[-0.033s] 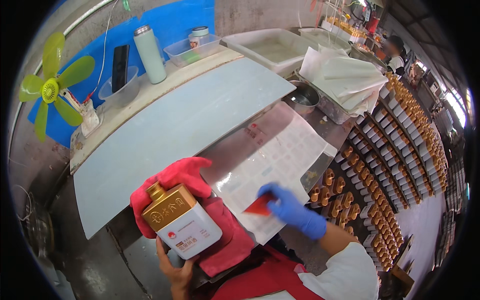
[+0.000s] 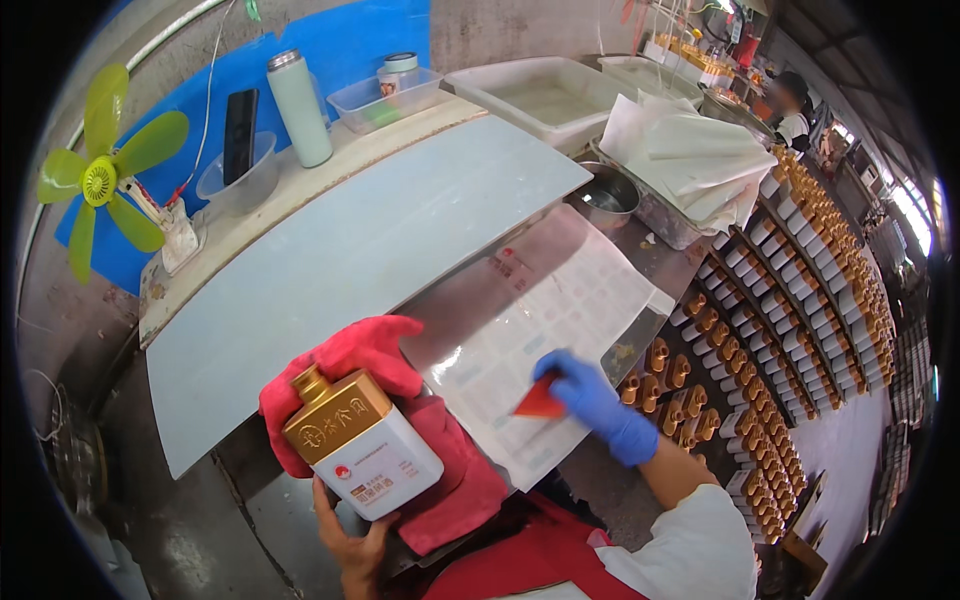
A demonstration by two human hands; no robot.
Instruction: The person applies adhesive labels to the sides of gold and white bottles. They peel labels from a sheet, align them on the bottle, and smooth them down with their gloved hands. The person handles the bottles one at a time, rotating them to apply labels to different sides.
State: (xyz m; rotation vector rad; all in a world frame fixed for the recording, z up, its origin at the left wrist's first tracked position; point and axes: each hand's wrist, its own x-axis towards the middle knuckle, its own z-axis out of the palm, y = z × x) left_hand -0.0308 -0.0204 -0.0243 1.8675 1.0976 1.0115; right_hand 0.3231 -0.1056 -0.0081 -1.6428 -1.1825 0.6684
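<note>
A square-shouldered bottle (image 2: 378, 468), white below and gold at the neck and shoulder, leans tilted on a folded red cloth (image 2: 455, 480). My bare left hand (image 2: 350, 535) is closed round its lower edge, thumb along the near side. In a blue glove, my right hand (image 2: 590, 400) grips a red scraper (image 2: 540, 398) with a triangular blade. The blade hovers over or touches a wet translucent decal sheet (image 2: 560, 300) printed with faint patches; which of the two, I cannot tell.
A pale blue board (image 2: 350, 250) spans the bench behind. A steel bowl (image 2: 607, 190), a tray of white paper sheets (image 2: 690, 150) and a white basin (image 2: 545, 95) stand at the back. Left are a green fan (image 2: 100, 180) and a flask (image 2: 300, 110). Racked bottles (image 2: 780, 270) fill the right.
My right hand has shifted right and slightly away from me with the red scraper, over the decal sheet. The bottle and my left hand stay where they were.
</note>
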